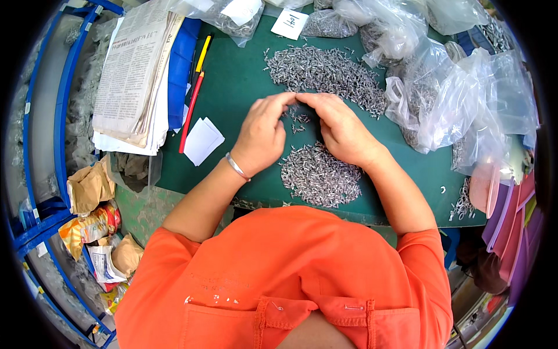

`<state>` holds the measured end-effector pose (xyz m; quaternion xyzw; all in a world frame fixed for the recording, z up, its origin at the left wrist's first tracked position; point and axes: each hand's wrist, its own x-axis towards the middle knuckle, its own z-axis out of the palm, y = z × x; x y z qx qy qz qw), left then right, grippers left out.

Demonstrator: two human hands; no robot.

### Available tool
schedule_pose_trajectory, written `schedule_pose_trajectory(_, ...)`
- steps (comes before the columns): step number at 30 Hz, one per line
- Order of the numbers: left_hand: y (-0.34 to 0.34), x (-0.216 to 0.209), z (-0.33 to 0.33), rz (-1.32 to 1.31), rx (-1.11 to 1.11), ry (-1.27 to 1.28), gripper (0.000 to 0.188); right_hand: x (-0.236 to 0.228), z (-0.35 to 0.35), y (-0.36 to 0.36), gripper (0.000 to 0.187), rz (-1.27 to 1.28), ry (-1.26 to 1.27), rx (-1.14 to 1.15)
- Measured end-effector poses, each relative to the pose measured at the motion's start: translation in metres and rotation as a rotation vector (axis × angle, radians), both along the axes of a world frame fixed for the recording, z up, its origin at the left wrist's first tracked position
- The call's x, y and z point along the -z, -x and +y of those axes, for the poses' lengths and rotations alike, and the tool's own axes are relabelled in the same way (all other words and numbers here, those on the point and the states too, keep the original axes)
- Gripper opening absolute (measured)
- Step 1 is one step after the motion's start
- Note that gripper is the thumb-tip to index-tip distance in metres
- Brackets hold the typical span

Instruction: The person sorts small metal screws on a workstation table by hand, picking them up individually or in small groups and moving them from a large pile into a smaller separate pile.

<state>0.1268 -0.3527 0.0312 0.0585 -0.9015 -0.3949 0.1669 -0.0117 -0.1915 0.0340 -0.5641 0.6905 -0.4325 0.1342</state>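
My left hand [263, 138], with a silver bangle [236, 166] at the wrist, rests on the green tabletop with its fingers stretched forward. Opposite it, my right hand [342, 129] curves inward, and the fingertips of both meet in an arch. Neither hand grips anything that I can see. Within the arch lies a small scatter of tiny metal parts [299, 118]. Close to my body is a rounded pile of small silvery metal parts [321, 176], beside my right wrist. Beyond my fingertips spreads a larger, longer heap of similar grey parts [325, 72]. Their exact kind is too small to tell.
Clear plastic bags [430, 96] of metal parts crowd the far and right side. On the left are stacked newspapers [133, 70], a blue bin [183, 72], a red pen [192, 113], a yellow marker [203, 53] and white paper slips [203, 141]. A blue rack [60, 110] stands farther left.
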Motion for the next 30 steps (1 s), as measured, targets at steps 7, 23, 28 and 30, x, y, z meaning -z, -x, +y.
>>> schedule_pose_trajectory(7, -0.025, -0.003, 0.018, -0.050, 0.164, -0.118, 0.047, -0.012, 0.034, -0.005, 0.052, -0.067, -0.085, -0.163)
schedule_pose_trajectory(23, 0.011, -0.003, 0.013, -0.023, 0.175, 0.012, 0.041, -0.010, 0.059, -0.009, 0.049, 0.049, -0.089, 0.452)
schedule_pose_trajectory(28, 0.017, -0.004, 0.019, -0.033, 0.178, 0.035, 0.047, -0.003, 0.066, -0.001, 0.052, 0.014, -0.098, 0.434)
schedule_pose_trajectory(30, 0.021, -0.002, 0.022, -0.010, 0.187, 0.056, 0.047, -0.010, 0.062, -0.008, 0.052, -0.054, -0.082, 0.286)
